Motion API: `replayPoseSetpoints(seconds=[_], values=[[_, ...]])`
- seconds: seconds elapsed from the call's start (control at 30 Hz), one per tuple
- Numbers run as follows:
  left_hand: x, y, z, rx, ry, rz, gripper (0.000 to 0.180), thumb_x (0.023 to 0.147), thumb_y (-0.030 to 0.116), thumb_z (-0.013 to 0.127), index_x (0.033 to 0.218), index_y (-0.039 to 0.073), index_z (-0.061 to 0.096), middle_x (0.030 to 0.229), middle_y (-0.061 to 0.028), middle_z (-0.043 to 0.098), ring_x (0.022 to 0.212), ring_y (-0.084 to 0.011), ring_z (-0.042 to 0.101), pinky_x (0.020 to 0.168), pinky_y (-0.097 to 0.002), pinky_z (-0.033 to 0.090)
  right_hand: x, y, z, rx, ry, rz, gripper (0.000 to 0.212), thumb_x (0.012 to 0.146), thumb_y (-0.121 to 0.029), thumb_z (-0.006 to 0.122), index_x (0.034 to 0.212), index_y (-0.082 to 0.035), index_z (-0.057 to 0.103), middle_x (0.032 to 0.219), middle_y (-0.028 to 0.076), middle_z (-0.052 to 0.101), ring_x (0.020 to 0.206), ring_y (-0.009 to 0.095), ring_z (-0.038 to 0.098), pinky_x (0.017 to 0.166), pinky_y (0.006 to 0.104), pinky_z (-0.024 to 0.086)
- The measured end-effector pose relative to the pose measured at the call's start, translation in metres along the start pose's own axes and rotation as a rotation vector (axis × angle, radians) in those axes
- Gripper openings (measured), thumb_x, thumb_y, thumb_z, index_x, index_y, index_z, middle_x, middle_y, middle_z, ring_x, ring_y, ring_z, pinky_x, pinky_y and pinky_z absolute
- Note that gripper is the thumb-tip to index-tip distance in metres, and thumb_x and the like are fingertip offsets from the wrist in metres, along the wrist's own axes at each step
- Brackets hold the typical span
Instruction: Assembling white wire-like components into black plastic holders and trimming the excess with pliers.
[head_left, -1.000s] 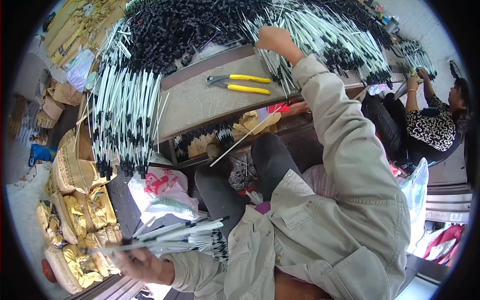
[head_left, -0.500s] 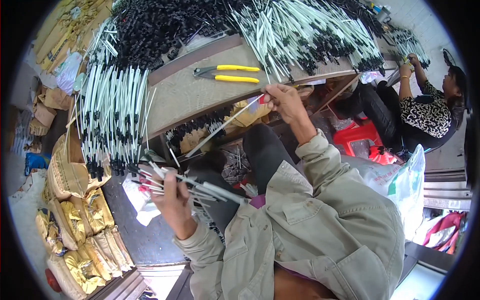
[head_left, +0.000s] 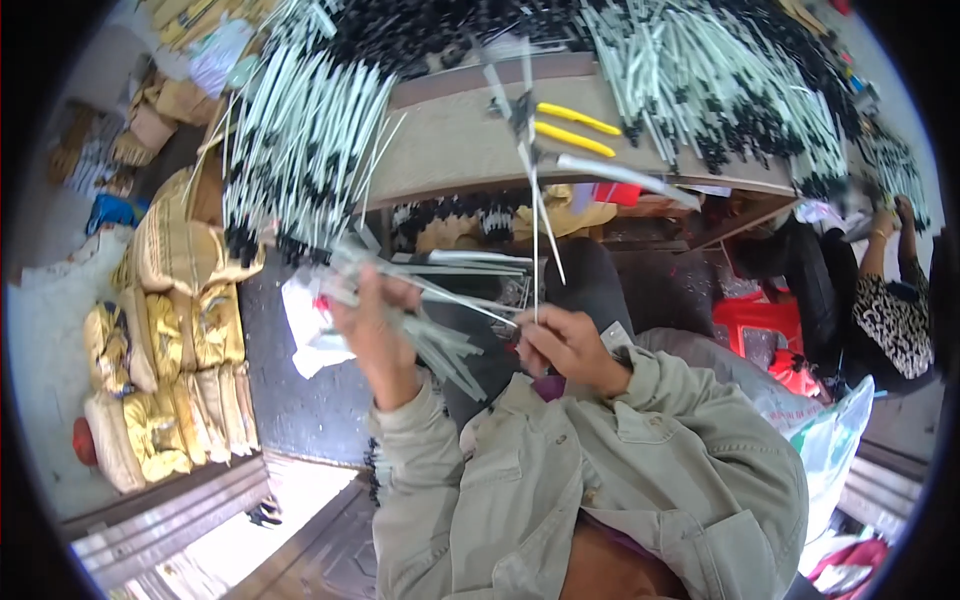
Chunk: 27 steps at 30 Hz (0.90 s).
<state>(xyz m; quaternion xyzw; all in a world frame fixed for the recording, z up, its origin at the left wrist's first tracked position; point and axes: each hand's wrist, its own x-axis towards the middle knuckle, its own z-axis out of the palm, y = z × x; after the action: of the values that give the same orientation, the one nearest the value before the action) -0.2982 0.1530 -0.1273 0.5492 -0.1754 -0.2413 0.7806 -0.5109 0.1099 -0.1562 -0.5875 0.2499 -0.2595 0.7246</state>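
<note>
My left hand [head_left: 378,330] is closed round a loose bundle of pale strips [head_left: 445,355], blurred by motion, whose ends fan out to the right. My right hand [head_left: 570,345] pinches the lower end of a thin white rod [head_left: 537,255] that stands up in front of my lap. Another thin rod [head_left: 550,240] slants beside it. Around their upper ends, blurred strips with dark parts [head_left: 515,105] overlap the pliers [head_left: 578,128] with yellow handles on the bench. A further blurred pale strip [head_left: 630,178] crosses the bench's front edge.
Pale strips with black ends lie heaped at the bench's left [head_left: 305,140] and right [head_left: 715,80]; black parts [head_left: 430,35] are piled behind. Wrapped packages [head_left: 170,380] stand at the left. At the right sits a co-worker [head_left: 890,300], near a red stool [head_left: 765,320].
My right hand has come down from the bench edge toward my lap, holding a rod upright. My left hand has risen slightly with its bundle. The view has shifted, and blurred strips now overlap the pliers.
</note>
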Motion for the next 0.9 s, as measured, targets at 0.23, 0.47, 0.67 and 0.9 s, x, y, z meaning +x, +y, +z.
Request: replayPoseSetpoints(seconds=[0.23, 0.47, 0.67, 0.9], values=[[-0.005, -0.004, 0.067, 0.009, -0.160, 0.028, 0.012, 0.088, 0.013, 0.053, 0.089, 0.001, 0.053, 0.065, -0.0063, 0.060, 0.048, -0.0056, 0.048, 0.044, -0.0181, 0.036, -0.029, 0.003, -0.010, -0.414, -0.090, -0.068, 0.015, 0.086, -0.008, 0.051, 0.095, 0.001, 0.059, 0.060, 0.006, 0.055, 0.054, 0.009, 0.054, 0.049, 0.0242, 0.042], [-0.007, 0.000, 0.048, 0.035, -0.102, -0.014, 0.027, 0.090, 0.023, 0.051, 0.097, -0.002, 0.059, 0.054, 0.0004, 0.050, 0.043, -0.0028, 0.037, 0.041, -0.0168, 0.026, -0.029, 0.015, -0.021, -0.390, 0.055, -0.199, 0.014, 0.085, -0.003, 0.047, 0.092, 0.002, 0.058, 0.058, 0.003, 0.052, 0.050, 0.007, 0.047, 0.048, 0.0215, 0.037], [-0.013, 0.029, 0.046, -0.267, -0.482, -0.121, 0.028, 0.090, 0.020, 0.050, 0.105, -0.003, 0.053, 0.051, 0.0028, 0.038, 0.045, -0.0047, 0.031, 0.043, -0.0204, 0.023, -0.019, 0.008, -0.032, -0.331, 0.115, -0.238, 0.017, 0.083, 0.001, 0.044, 0.091, 0.001, 0.059, 0.061, 0.004, 0.055, 0.051, 0.008, 0.051, 0.049, 0.0210, 0.039], [0.004, 0.047, 0.066, 0.019, -0.602, 0.136, 0.017, 0.084, 0.013, 0.056, 0.092, -0.001, 0.052, 0.055, 0.0043, 0.040, 0.044, -0.0027, 0.031, 0.041, -0.0198, 0.022, -0.004, 0.012, -0.038, -0.324, 0.236, -0.585, 0.016, 0.087, -0.001, 0.040, 0.086, 0.003, 0.055, 0.074, 0.011, 0.059, 0.062, 0.016, 0.055, 0.060, 0.0238, 0.044]])
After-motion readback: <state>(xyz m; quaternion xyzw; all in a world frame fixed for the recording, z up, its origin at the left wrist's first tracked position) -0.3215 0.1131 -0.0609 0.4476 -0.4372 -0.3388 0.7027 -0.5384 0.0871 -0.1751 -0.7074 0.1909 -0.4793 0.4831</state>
